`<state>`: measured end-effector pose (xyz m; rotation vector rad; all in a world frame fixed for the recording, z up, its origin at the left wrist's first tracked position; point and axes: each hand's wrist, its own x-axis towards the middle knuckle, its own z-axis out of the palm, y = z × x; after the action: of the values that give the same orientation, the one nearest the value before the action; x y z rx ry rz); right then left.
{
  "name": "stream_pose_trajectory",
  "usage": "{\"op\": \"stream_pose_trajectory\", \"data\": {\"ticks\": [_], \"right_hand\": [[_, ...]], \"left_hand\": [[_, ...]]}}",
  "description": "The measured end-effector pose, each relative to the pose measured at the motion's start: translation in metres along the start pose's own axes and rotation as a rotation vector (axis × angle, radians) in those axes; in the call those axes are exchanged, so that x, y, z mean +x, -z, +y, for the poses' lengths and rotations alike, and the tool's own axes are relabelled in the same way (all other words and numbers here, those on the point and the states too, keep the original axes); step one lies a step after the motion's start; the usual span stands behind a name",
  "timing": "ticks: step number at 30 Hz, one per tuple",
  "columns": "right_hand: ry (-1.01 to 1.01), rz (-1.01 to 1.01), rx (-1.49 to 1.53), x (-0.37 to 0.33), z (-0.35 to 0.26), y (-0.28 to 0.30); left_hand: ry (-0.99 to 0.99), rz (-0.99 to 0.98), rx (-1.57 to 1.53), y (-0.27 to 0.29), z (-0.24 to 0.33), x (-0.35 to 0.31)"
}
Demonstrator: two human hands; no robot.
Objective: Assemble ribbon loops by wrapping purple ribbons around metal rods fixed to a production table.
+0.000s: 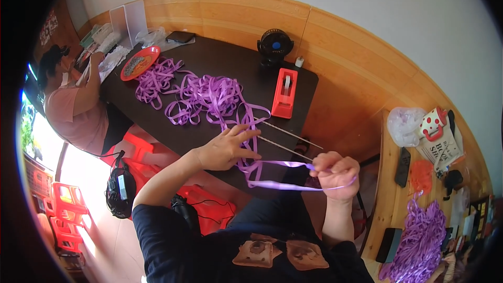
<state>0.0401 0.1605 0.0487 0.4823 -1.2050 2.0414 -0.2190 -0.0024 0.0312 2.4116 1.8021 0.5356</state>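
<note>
A long purple ribbon (285, 185) stretches from the dark table's edge to my right hand (336, 174). That hand is closed, fingers curled round the ribbon out past the table's right side. My left hand (226, 149) lies over the ribbon at the near edge of the table, its fingers stretched and spread. Beyond it a loose heap of purple ribbon (215, 97) covers the middle of the table, and a smaller tangle (155, 80) lies further left. Two thin pale rod-like lengths (293, 135) run from beside my left fingers toward my right hand.
On the dark table (251, 73) stand a red tape dispenser (283, 97), a black fan (275, 46) and a red plate (140, 63) with small bits. Another person (78, 99) sits at the left. A wooden bench (385, 194) at right bears a purple ribbon bundle (419, 243).
</note>
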Motion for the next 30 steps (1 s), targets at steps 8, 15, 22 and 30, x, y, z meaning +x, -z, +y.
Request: {"op": "stream_pose_trajectory", "data": {"ticks": [8,15,22,30], "right_hand": [[0.104,0.024,0.134,-0.033,-0.029,0.015],[0.152,0.103,0.331,-0.051,-0.037,0.033],[0.138,0.104,0.232,-0.059,-0.044,0.038],[-0.010,0.229,-0.066,-0.065,-0.032,0.041]], "left_hand": [[0.457,0.364,-0.531,0.016,-0.034,-0.018],[0.545,0.630,-0.754,0.054,-0.103,-0.038],[0.633,0.942,-0.077,0.094,-0.148,-0.052],[0.614,0.502,0.607,0.072,-0.033,0.016]]}}
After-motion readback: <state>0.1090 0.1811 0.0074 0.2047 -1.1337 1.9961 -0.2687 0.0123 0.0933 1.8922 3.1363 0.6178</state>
